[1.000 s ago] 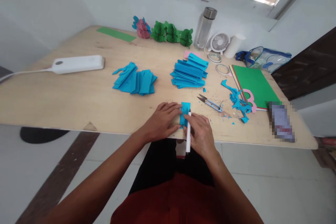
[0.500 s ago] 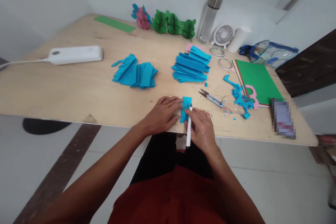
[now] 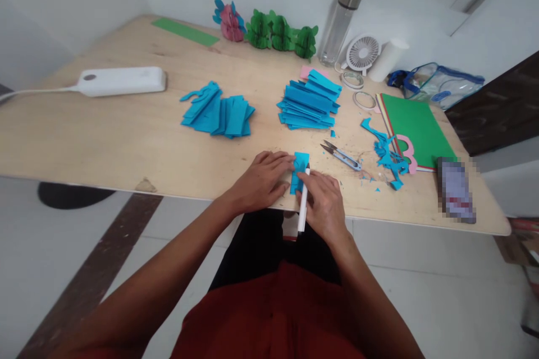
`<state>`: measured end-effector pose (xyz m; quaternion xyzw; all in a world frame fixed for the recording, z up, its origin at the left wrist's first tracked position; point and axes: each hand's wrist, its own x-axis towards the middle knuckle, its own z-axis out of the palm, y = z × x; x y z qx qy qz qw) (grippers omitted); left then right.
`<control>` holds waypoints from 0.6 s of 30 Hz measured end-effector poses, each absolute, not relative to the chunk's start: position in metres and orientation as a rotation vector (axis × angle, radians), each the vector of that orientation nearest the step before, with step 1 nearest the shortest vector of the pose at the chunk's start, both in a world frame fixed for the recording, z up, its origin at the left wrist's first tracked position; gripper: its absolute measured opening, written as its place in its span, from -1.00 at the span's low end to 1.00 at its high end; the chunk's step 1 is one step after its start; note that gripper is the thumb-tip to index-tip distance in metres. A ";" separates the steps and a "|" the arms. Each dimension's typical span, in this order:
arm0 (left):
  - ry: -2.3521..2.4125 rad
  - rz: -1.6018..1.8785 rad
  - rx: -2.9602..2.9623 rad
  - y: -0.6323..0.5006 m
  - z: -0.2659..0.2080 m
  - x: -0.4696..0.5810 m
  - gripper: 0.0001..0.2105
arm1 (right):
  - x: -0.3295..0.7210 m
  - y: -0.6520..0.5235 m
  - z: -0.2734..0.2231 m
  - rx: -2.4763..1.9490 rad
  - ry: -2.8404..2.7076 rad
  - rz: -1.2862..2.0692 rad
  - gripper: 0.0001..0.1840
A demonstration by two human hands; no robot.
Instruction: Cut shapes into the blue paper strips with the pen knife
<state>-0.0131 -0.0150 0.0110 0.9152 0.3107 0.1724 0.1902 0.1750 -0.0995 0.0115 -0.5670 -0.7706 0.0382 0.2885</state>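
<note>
Centrally, 1 blue strip (image 3: 301, 162) between left hand (image 3: 265, 181), opened flat, and right hand (image 3: 325, 199), gripping marker (image 3: 304, 205).

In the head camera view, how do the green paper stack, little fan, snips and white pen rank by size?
Largest to smallest:
1. Green paper stack
2. Little fan
3. White pen and snips: too alike to rank surely

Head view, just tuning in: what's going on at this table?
The person's left hand rests against the left side of a small blue paper piece, near the front edge of the table. The right hand holds a white marker at the paper's right side. Beyond lie two blue paper piles; snips and blue scraps lie to the right.
</note>
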 end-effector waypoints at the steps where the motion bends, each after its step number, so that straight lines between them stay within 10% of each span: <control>1: 0.872 0.487 2.572 -0.015 0.010 -0.013 -0.61 | 0.175 -0.099 0.012 -1.514 -2.059 0.102 -0.53; 18: 0.857 0.532 2.558 -0.014 0.007 -0.014 -0.60 | 0.176 -0.099 0.009 -1.473 -2.069 0.018 -0.55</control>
